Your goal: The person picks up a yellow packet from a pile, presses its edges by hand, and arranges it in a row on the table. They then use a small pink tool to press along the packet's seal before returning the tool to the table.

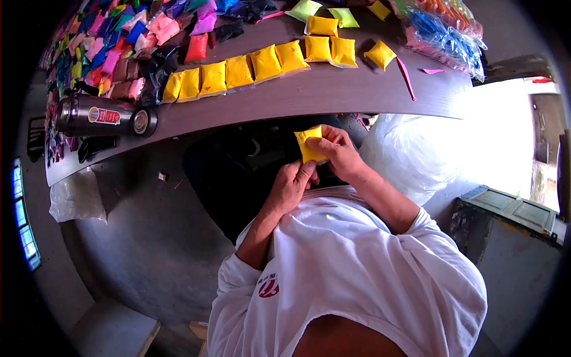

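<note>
A small yellow packet [309, 144] is held between my two hands, just off the table's front edge. My right hand [338, 149] is closed on its right side, with the thumb lying across its face. Below it, my left hand [293, 183] pinches the packet's lower edge; some of its fingers are hidden. Beyond my hands, a row of similar yellow packets [239, 71] lies along the table [285, 101]. One more yellow packet [380, 55] lies apart at the right, beside a pink plastic tool [407, 79].
A dark thermos [98, 116] lies on its side at the table's left, near a heap of coloured packets [113, 47]. Clear bags of coloured pieces [443, 38] are at the back right. A large translucent bag [407, 154] stands beyond my right arm.
</note>
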Motion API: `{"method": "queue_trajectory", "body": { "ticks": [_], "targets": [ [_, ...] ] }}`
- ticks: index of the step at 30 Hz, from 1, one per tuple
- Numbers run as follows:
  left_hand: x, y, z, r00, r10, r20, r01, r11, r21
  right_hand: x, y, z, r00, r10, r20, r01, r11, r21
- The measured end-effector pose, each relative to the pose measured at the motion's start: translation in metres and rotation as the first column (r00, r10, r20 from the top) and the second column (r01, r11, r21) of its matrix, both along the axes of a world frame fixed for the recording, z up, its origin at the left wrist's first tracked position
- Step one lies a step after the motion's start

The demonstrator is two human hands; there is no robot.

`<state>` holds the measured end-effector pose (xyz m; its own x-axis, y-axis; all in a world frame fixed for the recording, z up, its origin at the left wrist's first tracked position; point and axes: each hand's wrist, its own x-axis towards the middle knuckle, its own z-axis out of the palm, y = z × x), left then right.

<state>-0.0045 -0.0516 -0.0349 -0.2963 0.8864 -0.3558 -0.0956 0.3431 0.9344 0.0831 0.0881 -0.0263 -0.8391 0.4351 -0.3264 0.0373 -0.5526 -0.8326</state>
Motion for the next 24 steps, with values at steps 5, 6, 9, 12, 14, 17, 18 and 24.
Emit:
{"method": "queue_trajectory", "body": {
  "ticks": [5,6,9,12,14,17,18,24],
  "targets": [
    [-0.002,0.0,0.002,0.999,0.042,0.02,-0.042,0.999,-0.009,0.004,0.001,0.012,0.997,0.057,0.044,-0.053,0.996,-0.077],
    [-0.002,0.0,0.002,0.999,0.035,0.037,-0.035,0.999,-0.001,0.007,0.003,0.008,0.986,0.162,0.036,-0.163,0.986,0.022],
    [-0.001,0.001,0.005,0.999,0.023,0.049,-0.023,1.0,0.0,0.007,0.003,0.006,0.985,0.17,-0.009,-0.17,0.985,0.007],
    [-0.003,0.0,0.008,0.999,0.013,0.034,-0.013,1.0,-0.009,0.007,0.003,0.008,0.983,0.168,-0.073,-0.172,0.984,-0.048],
    [-0.004,0.0,0.007,1.0,0.008,0.025,-0.008,1.0,-0.006,0.006,0.003,0.008,0.987,0.154,-0.047,-0.155,0.987,-0.034],
    [-0.003,-0.002,0.003,0.998,0.022,0.06,-0.024,0.999,0.034,0.004,0.002,0.015,0.992,0.129,0.012,-0.128,0.99,-0.054],
    [-0.003,-0.001,0.003,0.998,0.021,0.054,-0.023,0.999,0.035,0.004,0.002,0.018,0.992,0.119,0.044,-0.115,0.99,-0.084],
    [-0.001,0.004,0.003,0.999,-0.004,0.041,0.004,1.0,0.0,0.0,0.0,0.002,0.996,0.082,-0.032,-0.081,0.996,0.033]
  ]
}}
